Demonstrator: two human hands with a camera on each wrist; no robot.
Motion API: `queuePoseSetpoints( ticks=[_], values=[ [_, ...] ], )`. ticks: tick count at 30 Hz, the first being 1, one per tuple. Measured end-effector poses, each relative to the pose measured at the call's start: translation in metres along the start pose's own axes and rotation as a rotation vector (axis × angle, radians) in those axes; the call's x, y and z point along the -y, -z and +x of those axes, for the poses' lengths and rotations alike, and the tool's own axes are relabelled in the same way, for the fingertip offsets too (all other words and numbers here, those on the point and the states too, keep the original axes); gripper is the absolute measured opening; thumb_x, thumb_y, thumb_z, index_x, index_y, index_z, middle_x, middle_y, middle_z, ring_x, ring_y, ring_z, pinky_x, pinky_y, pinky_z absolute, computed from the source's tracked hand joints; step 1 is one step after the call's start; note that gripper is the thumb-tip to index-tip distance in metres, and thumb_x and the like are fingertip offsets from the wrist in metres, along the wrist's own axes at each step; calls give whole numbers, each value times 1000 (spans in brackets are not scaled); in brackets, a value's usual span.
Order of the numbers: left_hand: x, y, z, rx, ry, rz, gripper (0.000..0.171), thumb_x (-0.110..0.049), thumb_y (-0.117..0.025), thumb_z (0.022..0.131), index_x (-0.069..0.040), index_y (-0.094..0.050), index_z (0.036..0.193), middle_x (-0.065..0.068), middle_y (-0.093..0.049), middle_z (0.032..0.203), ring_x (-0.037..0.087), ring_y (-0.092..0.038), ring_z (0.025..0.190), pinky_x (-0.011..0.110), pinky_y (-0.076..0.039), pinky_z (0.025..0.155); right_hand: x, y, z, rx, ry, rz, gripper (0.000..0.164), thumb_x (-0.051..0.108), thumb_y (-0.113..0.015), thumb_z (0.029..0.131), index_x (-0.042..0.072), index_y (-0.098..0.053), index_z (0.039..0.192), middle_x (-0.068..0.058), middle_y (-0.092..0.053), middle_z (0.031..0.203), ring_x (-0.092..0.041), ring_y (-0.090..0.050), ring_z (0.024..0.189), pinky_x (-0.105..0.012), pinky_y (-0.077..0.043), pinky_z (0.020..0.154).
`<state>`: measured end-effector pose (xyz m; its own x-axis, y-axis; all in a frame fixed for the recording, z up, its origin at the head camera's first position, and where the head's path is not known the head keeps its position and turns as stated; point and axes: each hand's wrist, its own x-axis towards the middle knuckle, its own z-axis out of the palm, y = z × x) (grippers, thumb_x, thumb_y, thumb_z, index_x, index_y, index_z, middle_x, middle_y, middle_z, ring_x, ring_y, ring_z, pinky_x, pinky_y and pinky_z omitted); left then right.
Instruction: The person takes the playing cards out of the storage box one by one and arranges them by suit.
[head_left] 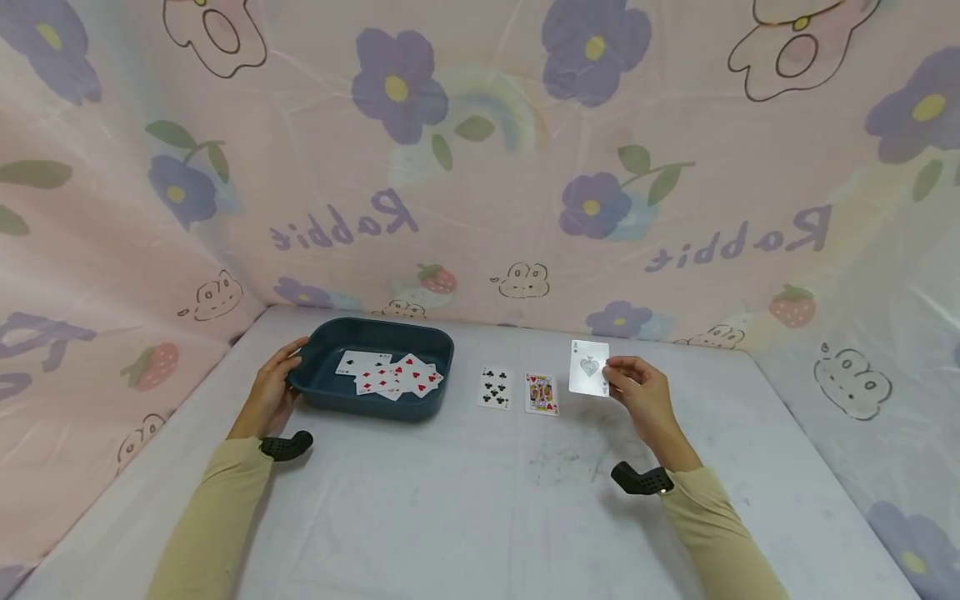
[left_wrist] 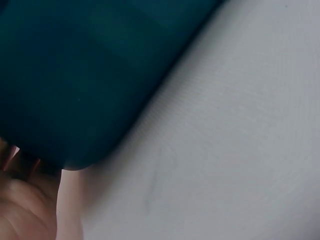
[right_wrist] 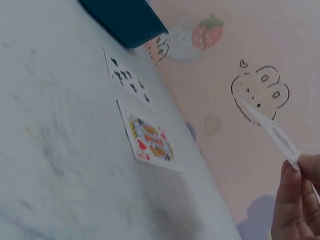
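My right hand [head_left: 641, 400] pinches an ace of spades [head_left: 588, 367] by its right edge, above the table. In the right wrist view that playing card [right_wrist: 275, 132] appears nearly edge-on between thumb and fingers. A king of hearts [head_left: 542, 394] lies face up to its left, beside a seven of clubs [head_left: 495, 388]. My left hand [head_left: 272, 392] grips the left end of a dark teal plastic bin [head_left: 352, 406]. Several overlapping face-up cards [head_left: 397, 377], red and black, lie inside. In the left wrist view, the bin [left_wrist: 75, 80] hides the fingertips.
A white cloth covers the table [head_left: 420, 508], with faint grey smudges right of centre. Behind it and at both sides hangs a pink printed curtain [head_left: 480, 200]. Black wrist cameras sit on the left wrist [head_left: 287, 447] and right wrist [head_left: 641, 479].
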<state>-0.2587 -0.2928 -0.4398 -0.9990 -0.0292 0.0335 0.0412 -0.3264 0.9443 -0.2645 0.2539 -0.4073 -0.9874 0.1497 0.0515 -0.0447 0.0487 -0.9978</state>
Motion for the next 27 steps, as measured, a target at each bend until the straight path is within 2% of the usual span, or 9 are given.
queuePoseSetpoints(
  ticks=[7, 12, 16, 27],
  values=[
    [-1, 0, 1, -6, 6, -5, 46, -16, -37, 107, -10, -32, 152, 8, -34, 141, 15, -44, 119, 22, -44, 87, -7, 11, 3, -1, -56, 8, 28, 4, -65, 92, -8, -55, 115, 0, -62, 92, -10, -60, 80, -22, -50, 68],
    [-1, 0, 1, -13, 19, 18, 47, -17, -36, 107, -10, -29, 153, 10, -25, 149, 16, -40, 123, 22, -42, 89, -14, 17, 4, -10, -87, -4, 22, 5, -65, 92, -5, -57, 111, 0, -62, 90, -9, -57, 76, -21, -48, 66],
    [-1, 0, 0, -12, 26, 29, 47, -17, -35, 107, -11, -29, 153, 11, -23, 150, 16, -40, 123, 22, -43, 89, -19, 19, 5, -5, -115, 9, 17, 4, -67, 91, -3, -60, 106, 1, -62, 86, -9, -57, 73, -22, -48, 64],
    [-1, 1, 0, -2, 27, 42, 47, -18, -34, 107, -13, -29, 153, 15, -17, 155, 17, -39, 125, 22, -43, 89, -30, 18, 11, 18, -155, -77, 33, 5, -66, 91, -10, -56, 118, 4, -64, 82, -7, -58, 71, -22, -49, 63]
  ],
)
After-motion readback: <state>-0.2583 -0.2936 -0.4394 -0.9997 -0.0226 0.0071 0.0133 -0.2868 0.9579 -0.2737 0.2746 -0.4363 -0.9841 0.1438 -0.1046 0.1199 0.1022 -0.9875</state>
